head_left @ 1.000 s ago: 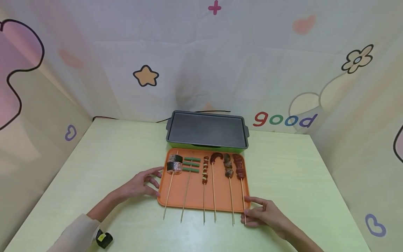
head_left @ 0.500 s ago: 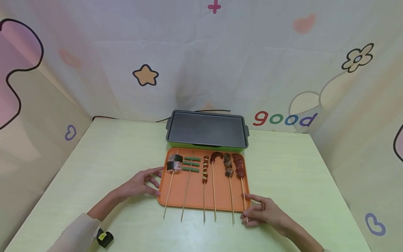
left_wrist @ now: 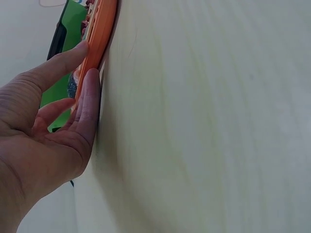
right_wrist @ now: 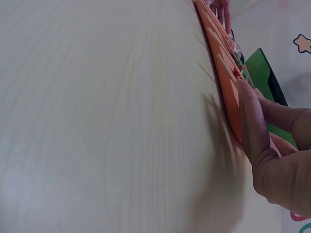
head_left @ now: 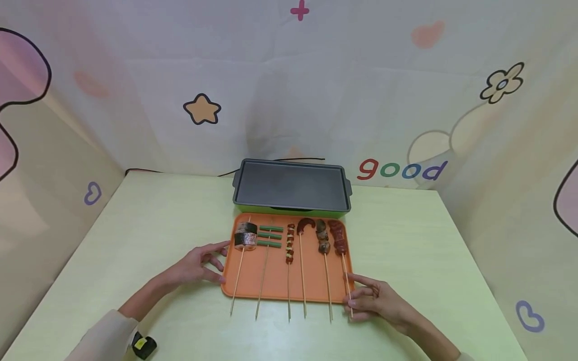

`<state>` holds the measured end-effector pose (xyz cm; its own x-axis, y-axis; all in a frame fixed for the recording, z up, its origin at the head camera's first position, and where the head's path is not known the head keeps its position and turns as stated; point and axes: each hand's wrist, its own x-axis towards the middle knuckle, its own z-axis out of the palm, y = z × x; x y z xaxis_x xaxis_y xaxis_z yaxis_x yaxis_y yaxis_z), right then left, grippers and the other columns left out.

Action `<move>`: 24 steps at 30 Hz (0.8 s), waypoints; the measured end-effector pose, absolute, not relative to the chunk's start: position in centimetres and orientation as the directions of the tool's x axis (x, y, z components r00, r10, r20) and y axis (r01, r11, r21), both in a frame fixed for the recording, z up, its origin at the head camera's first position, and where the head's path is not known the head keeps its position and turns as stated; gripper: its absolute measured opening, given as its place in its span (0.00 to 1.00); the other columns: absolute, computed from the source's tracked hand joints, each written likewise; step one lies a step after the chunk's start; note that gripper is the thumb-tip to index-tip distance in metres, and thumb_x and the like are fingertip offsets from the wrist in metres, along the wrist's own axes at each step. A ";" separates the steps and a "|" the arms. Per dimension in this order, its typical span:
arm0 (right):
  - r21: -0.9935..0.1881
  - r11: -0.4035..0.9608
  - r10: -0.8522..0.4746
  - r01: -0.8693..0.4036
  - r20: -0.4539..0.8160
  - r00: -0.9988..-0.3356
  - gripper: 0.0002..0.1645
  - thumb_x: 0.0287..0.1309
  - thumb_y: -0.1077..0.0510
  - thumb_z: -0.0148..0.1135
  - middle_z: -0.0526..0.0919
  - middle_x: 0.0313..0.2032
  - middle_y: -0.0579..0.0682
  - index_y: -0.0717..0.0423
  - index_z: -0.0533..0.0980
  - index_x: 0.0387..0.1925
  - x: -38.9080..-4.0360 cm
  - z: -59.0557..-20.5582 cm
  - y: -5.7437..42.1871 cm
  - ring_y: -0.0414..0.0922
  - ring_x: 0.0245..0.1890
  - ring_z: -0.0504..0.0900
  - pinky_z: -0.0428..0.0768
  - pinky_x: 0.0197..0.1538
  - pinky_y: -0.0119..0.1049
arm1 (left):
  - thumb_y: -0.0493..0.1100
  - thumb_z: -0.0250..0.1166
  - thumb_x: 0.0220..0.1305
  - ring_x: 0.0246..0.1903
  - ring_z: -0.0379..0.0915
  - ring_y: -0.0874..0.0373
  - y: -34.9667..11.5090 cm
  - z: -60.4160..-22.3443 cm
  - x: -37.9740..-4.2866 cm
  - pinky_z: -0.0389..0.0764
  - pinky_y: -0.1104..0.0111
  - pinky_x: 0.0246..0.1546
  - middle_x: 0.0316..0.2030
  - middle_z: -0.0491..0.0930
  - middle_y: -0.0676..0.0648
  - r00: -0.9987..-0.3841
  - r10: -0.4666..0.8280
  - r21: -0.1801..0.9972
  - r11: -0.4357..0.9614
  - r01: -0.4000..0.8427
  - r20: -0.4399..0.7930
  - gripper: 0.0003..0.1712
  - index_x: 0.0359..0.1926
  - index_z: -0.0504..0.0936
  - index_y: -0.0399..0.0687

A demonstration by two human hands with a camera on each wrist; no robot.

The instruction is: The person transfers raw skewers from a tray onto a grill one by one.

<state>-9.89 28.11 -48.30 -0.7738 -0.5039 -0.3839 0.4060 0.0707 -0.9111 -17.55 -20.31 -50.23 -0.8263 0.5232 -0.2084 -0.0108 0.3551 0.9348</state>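
An orange tray (head_left: 279, 283) lies on the table with several food skewers side by side, their sticks reaching past its near edge. My left hand (head_left: 191, 265) rests at the tray's left edge with fingers spread; in the left wrist view its fingertips touch the orange rim (left_wrist: 103, 31). At the near right corner, my right hand (head_left: 381, 305) pinches the stick of the rightmost skewer, dark red meat pieces (head_left: 338, 236). Its meat end lies on the tray. In the right wrist view the right hand (right_wrist: 272, 150) partly hides that corner.
A grill with a dark flat plate (head_left: 291, 185) and green base stands right behind the tray. Other skewers include black-wrapped rolls (head_left: 246, 235), green pieces (head_left: 269, 236) and a curled red piece (head_left: 305, 224). A small black object (head_left: 143, 346) lies by the left sleeve.
My right hand has shifted slightly along the rightmost stick, whose near end has moved a little. The left hand stays at the tray's edge. The head view has turned slightly.
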 end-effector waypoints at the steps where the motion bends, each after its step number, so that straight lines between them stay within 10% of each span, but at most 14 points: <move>1: -0.911 0.072 -0.501 0.405 -0.384 -0.775 0.51 0.67 0.65 0.64 0.88 0.46 0.50 0.71 0.43 0.78 -9.9 -48.3 28.2 0.46 0.47 0.90 0.87 0.48 0.40 | 0.35 0.77 0.56 0.48 0.80 0.52 -20.3 -50.2 -17.5 0.83 0.71 0.43 0.62 0.67 0.31 -0.825 0.527 0.936 0.353 -0.009 -0.206 0.54 0.78 0.57 0.37; 24: -0.905 0.049 -0.500 0.422 -0.388 -0.774 0.43 0.70 0.63 0.61 0.87 0.45 0.46 0.58 0.53 0.80 -8.4 -46.8 30.3 0.41 0.48 0.88 0.87 0.48 0.39 | 0.35 0.77 0.56 0.48 0.80 0.50 -20.2 -50.3 -17.6 0.83 0.71 0.43 0.62 0.68 0.30 -0.828 0.522 0.936 0.351 -0.010 -0.205 0.53 0.78 0.57 0.36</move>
